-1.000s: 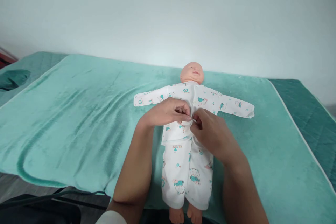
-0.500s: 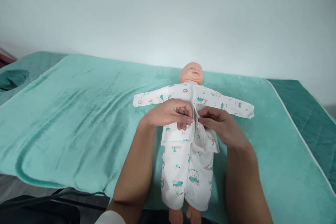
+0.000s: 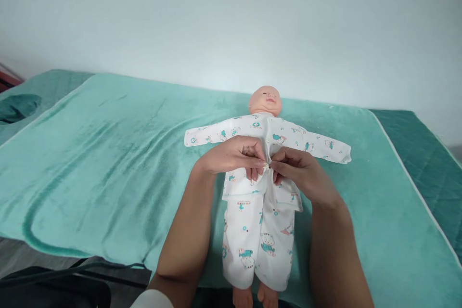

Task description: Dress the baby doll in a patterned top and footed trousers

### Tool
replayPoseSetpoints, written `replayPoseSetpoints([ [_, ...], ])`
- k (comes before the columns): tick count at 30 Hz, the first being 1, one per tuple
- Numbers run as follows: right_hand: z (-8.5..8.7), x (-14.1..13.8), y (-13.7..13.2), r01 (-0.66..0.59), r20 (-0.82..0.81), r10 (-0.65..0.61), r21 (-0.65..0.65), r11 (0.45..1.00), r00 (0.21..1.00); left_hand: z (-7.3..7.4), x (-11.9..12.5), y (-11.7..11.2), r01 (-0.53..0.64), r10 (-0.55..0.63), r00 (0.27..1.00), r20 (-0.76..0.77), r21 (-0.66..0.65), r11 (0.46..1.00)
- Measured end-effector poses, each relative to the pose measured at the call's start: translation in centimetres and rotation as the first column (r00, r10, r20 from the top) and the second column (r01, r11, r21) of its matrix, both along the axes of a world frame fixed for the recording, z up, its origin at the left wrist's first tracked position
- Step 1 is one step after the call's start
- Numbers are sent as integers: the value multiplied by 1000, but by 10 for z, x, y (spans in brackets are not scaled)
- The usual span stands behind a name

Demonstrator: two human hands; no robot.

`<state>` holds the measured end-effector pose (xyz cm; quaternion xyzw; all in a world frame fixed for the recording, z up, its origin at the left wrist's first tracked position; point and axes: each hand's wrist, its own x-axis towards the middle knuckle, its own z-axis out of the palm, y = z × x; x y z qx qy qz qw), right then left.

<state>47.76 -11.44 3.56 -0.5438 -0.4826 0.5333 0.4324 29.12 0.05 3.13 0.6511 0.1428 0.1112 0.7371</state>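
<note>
A baby doll (image 3: 265,99) lies on its back, arms stretched out to both sides. It wears a white printed shirt (image 3: 240,185) and matching trousers (image 3: 241,240); its bare feet stick out below. Over the doll's belly, my left hand (image 3: 243,155) pinches one front edge of the shirt between thumb and fingers. Close beside it, my right hand (image 3: 294,166) pinches the facing edge, and the fingertips of both hands nearly meet at the front opening. A small pale fastener shows at the left fingertips, partly hidden. Below the hands the shirt front hangs apart.
A turquoise plush blanket (image 3: 119,154) covers the bed under the doll. Darker green quilted bedding (image 3: 415,154) shows at the right. A white wall (image 3: 231,24) rises behind. At lower left, a dark object (image 3: 54,288) stands on the floor by the bed's edge.
My right hand has moved slightly left, bringing its shirt edge up against the one in my left hand. The right flap, folded back before, now lies flatter.
</note>
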Motion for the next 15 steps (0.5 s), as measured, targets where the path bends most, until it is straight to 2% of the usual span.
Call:
replayPoseSetpoints([
  [15,-3,0,-1,-25,-78,24,-19,1000,997,-1,2,0,2,-2,1000,-13,20,1000],
])
